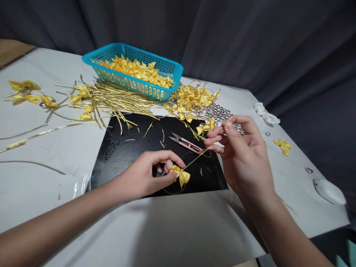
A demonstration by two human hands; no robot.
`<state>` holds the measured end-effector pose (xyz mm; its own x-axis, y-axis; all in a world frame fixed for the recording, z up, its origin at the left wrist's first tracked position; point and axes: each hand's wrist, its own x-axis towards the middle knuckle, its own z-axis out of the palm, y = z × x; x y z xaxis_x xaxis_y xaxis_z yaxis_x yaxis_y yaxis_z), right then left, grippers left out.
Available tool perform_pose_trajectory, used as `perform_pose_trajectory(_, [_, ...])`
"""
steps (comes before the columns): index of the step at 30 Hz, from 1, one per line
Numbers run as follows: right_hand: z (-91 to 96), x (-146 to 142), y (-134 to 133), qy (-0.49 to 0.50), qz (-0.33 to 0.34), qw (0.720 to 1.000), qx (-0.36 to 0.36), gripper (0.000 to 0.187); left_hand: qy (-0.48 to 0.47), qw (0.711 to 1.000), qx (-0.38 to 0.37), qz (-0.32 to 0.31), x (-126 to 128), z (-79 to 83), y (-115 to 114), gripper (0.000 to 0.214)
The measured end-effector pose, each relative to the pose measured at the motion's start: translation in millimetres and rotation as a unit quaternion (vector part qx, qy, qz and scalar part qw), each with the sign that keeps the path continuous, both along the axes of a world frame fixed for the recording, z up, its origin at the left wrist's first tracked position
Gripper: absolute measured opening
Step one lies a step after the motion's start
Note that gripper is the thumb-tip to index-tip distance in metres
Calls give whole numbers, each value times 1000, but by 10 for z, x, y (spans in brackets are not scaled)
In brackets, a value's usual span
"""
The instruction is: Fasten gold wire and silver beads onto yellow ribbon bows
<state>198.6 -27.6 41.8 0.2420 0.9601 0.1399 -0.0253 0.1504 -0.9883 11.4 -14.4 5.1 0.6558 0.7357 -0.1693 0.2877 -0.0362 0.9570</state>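
Between the thumb and fingers of my left hand (155,170) is a yellow ribbon bow (183,175), pinched just above the black mat (125,148). A thin gold cord (197,158) runs from the bow up to my right hand (244,152), whose last fingers curl against it. The thumb and index finger of that hand are pressed together; whatever lies between their tips is too small to make out. A loop of cord hangs below the bow. Pink thread snips (191,145) lie on the mat between and beyond both hands.
A blue basket (130,79) of yellow ribbon pieces stands at the back. Gold cords (122,98) lie before it. To its right are a pile of finished-looking bows (191,98) and silver beads (218,112). A white computer mouse (329,191) sits at the right edge.
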Motion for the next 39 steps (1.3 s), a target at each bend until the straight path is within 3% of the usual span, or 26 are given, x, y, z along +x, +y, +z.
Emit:
perform_pose_trajectory(5, [6,-11,-3,-3,-4,1000,-8,12,-8,1000,-19,-17,-10,13,-4,19])
perform_pose_trajectory(13, [5,-22,2,-4,-6,1000,-18,14,22,1000,11,-17,0,15,-14,17])
perform_pose_trajectory(24, [21,-29,-22,-11,45,999,-25,12,-11,999,-24,-23,-7,3,-13,18])
perform_pose_trajectory(32, [39,-8,-12,-5,47,998,-29,13,6,999,25,-30,2,24,-25,21])
perform_pose_trajectory(39, [30,16,8,20,45,998,-38,11,-5,999,22,-23,3,-23,-29,14])
